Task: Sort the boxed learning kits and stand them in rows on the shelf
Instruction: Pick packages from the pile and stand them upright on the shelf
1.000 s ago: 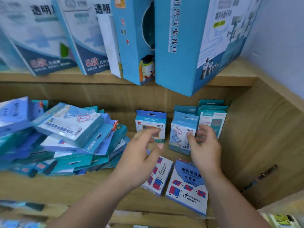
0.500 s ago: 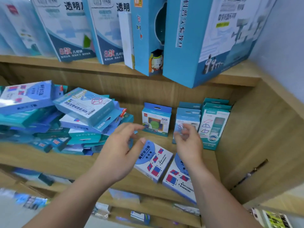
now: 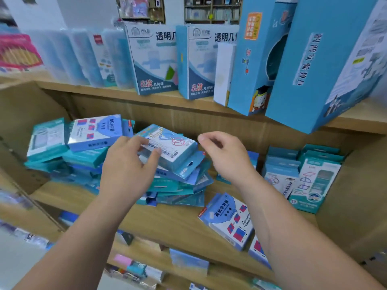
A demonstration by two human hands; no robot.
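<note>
Bare shelf board [image 3: 167,222] lies open; heaped boxes [image 3: 178,185] block behind.

2 bare forearms, no sleeves; left hand [image 3: 127,170] and right hand [image 3: 227,158] without rings or gloves.

The left hand [image 3: 127,166] hides part of the heaped kits [image 3: 180,185] (their small print too blurred to read). At three o'clock, the big blue box [image 3: 318,65] runs off the edge.

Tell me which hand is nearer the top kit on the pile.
Left. The left hand touches the top kit at its near-left edge, thumb and fingers around it; the right hand hovers open just right of it.
</note>
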